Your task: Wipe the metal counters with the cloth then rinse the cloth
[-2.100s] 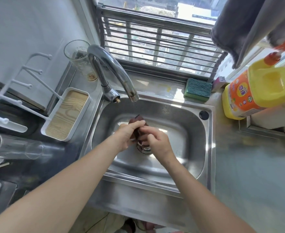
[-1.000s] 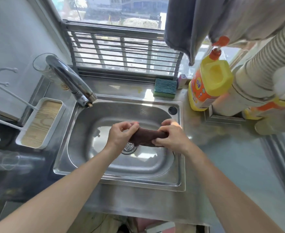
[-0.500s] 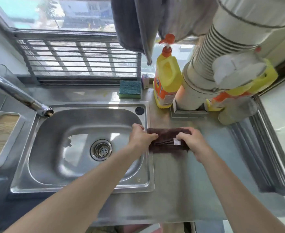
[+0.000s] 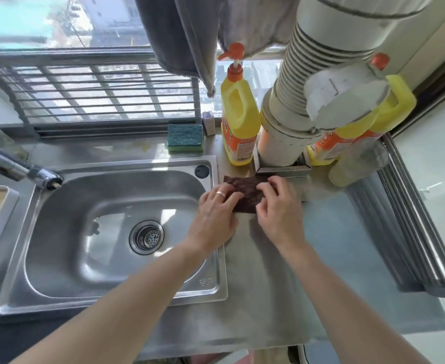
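A dark brown cloth (image 4: 245, 189) lies folded flat on the metal counter (image 4: 308, 258), just right of the sink's rim. My left hand (image 4: 216, 214) presses on its left edge, fingers spread, a ring on one finger. My right hand (image 4: 279, 206) rests on the cloth's right part with fingers curled onto it. Much of the cloth is hidden under both hands. The steel sink (image 4: 66, 219) lies to the left, and its faucet (image 4: 19, 169) shows no running water.
Behind the cloth stand a yellow pump bottle (image 4: 239, 119), a wide ribbed white duct (image 4: 305, 101) in a metal base, more yellow bottles (image 4: 360, 127) and a clear bottle (image 4: 358, 164). A green sponge (image 4: 185, 137) sits behind the sink. Grey towels (image 4: 184, 35) hang overhead. Ridged rails (image 4: 410, 219) border the counter's right.
Both hands carried the cloth out of the sink basin to the right and laid it on the counter. They now press it flat, slightly nearer the duct's base.
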The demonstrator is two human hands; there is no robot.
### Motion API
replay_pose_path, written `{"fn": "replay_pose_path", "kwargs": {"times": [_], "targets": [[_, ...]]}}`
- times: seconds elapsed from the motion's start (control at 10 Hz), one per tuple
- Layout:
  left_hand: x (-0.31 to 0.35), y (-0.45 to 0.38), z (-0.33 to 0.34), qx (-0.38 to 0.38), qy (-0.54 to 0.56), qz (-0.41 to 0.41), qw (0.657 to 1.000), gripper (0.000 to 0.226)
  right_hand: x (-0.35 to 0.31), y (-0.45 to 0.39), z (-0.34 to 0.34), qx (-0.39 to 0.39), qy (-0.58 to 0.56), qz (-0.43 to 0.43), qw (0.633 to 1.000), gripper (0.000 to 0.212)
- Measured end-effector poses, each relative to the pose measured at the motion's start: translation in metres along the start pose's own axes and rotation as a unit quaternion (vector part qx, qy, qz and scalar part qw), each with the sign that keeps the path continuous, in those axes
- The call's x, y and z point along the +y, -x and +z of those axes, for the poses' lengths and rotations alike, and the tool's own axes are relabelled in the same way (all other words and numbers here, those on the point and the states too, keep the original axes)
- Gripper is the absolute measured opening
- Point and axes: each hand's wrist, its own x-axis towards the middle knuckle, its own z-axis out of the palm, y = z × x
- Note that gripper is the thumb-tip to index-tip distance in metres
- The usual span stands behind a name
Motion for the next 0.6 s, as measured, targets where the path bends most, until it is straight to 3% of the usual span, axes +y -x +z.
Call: {"fn": "replay_pose_path", "kwargs": {"times": [0.1,0.2,0.3,0.4,0.5,0.6], "targets": [[-0.005,0.008,0.008,-0.024,-0.012,-0.010,1.000,0.057,0.001,0.008,0.017,-0.055,0.001,0.022,0.998,0.034],[0.000,0.005,0.005,-0.037,-0.045,-0.016,0.998,0.054,0.001,0.015,0.026,-0.060,-0.002,0.034,0.998,0.037],[0.019,-0.009,-0.016,-0.136,-0.088,-0.042,0.986,0.053,-0.002,0.003,0.015,-0.135,-0.008,0.056,0.989,0.041],[0.035,-0.019,-0.053,-0.244,-0.030,-0.118,0.962,0.054,-0.006,-0.016,-0.020,-0.264,-0.072,0.087,0.958,0.046],[0.048,-0.008,-0.123,-0.106,0.180,-0.176,0.962,0.036,-0.026,-0.026,-0.082,-0.196,-0.153,0.131,0.960,0.032],[0.064,0.035,-0.223,0.174,0.268,-0.158,0.934,0.031,-0.054,-0.001,-0.166,-0.038,-0.303,0.140,0.942,0.019]]}}
